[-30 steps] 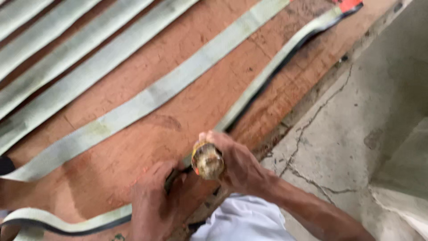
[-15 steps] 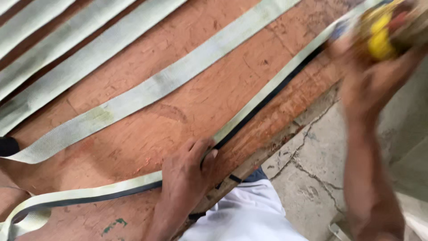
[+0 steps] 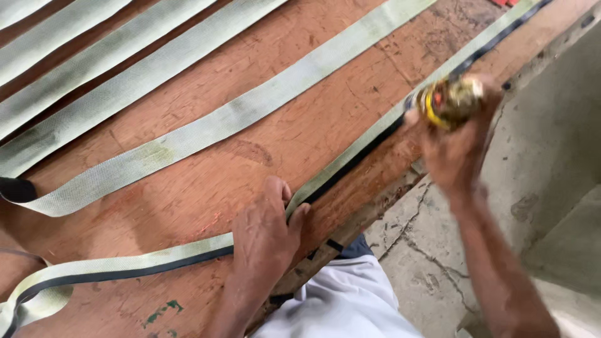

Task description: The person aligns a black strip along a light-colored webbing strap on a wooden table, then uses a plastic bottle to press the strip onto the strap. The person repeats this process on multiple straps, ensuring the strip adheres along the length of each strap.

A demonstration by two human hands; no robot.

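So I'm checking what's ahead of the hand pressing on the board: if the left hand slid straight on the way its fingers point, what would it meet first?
The left hand points up across the board. Past the black-edged strap under its fingers comes bare wooden board, then probably the next pale strap lying diagonally.

A pale grey-green webbing strap [image 3: 350, 164] lies flat along the near edge of the reddish-brown wooden worktop [image 3: 188, 188], running diagonally from lower left to upper right. A narrow black strip [image 3: 369, 147] runs along its near edge, in contact with it for the whole visible length. At the lower left the strap curves back in a loop. A small roll [image 3: 447, 100], yellow-rimmed with a pale, blurred face, sits over the strap at the upper right; its exact make cannot be told.
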